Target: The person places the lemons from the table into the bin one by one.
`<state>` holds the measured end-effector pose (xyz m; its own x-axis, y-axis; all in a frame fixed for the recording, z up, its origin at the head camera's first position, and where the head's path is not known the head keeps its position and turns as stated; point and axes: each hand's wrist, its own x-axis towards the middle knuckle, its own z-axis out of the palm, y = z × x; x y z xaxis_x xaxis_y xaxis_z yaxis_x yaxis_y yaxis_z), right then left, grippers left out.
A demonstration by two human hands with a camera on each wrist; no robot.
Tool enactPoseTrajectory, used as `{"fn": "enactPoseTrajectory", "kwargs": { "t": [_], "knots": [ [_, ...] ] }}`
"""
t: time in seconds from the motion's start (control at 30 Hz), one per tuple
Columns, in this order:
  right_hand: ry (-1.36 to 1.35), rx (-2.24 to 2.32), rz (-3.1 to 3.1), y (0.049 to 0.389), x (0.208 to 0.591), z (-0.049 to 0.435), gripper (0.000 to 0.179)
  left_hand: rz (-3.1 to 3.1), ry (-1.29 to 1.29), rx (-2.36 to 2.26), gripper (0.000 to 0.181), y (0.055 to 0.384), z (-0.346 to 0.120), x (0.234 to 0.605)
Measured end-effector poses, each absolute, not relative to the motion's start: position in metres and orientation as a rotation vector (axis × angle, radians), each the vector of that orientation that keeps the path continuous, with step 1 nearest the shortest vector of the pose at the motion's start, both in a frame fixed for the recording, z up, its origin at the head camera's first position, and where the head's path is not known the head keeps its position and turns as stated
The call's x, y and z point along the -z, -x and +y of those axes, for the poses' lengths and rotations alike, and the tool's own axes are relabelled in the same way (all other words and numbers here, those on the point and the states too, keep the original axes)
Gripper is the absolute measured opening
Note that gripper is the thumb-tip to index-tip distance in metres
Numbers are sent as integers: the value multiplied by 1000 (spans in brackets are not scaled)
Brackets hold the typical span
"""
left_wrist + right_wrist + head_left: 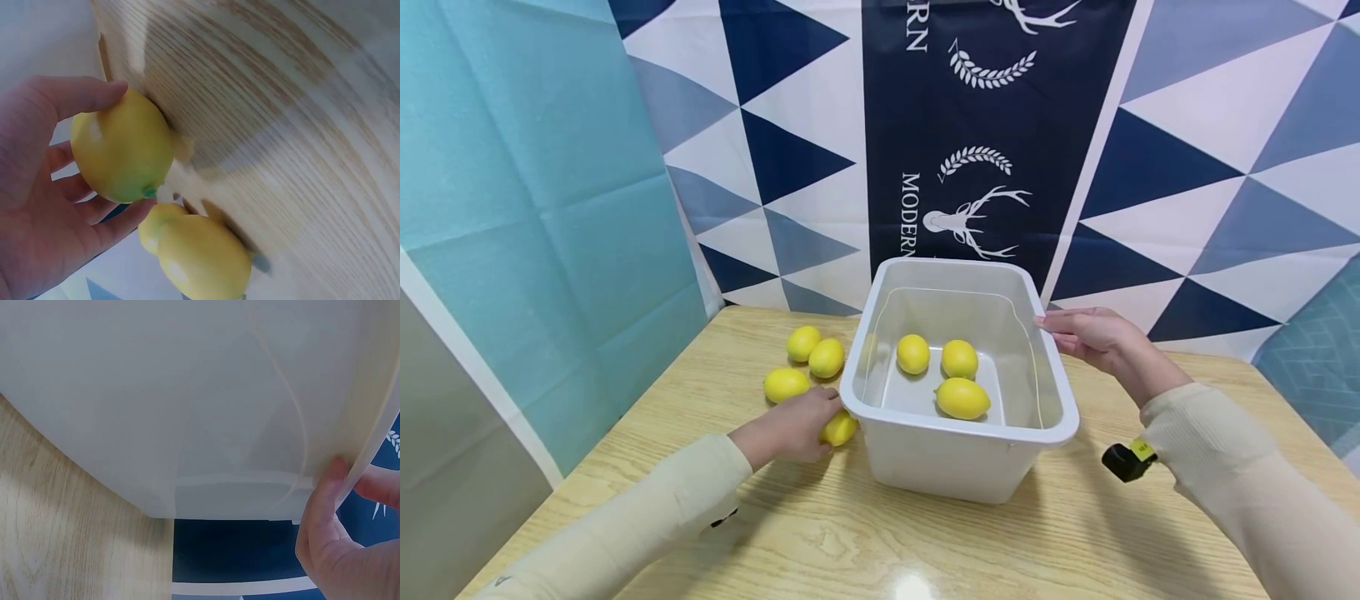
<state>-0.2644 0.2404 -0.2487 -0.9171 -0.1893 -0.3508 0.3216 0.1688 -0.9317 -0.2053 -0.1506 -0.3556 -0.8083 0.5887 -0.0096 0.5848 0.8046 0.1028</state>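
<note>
My left hand point(797, 423) grips a lemon point(122, 147) beside the left wall of a white plastic bin point(940, 462); its thumb lies over the top and the fingers curl beneath. In the head view that hand partly covers the fruit. Three lemons lie inside the bin: one on the left point(913, 354), another point(959, 359) beside it, and a third lemon point(962, 398) closer to me. At the bin's right side, my right hand point(1097, 337) pinches the rim point(369, 450) between thumb and fingers.
Three more lemons rest on the wooden table point(760, 533) left of the bin: two together, a far lemon point(803, 342) and its neighbour point(827, 357), plus a nearer lemon point(786, 385). Behind the table hangs a patterned cloth point(805, 200); a teal cloth point(550, 208) covers the left side.
</note>
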Motion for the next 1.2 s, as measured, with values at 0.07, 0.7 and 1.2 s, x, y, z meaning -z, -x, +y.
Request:
{"fn": "enactPoseTrajectory", "kwargs": {
  "t": [0.07, 0.7, 1.2],
  "knots": [
    [-124, 1797, 2070, 265, 249, 240, 28, 2943, -978, -126, 72, 205, -151, 355],
    [-158, 1781, 2106, 267, 251, 240, 36, 2922, -1018, -56, 64, 203, -153, 351],
    [-164, 1820, 2049, 265, 251, 242, 11, 2847, -1009, -171, 54, 204, -161, 332]
  ]
}}
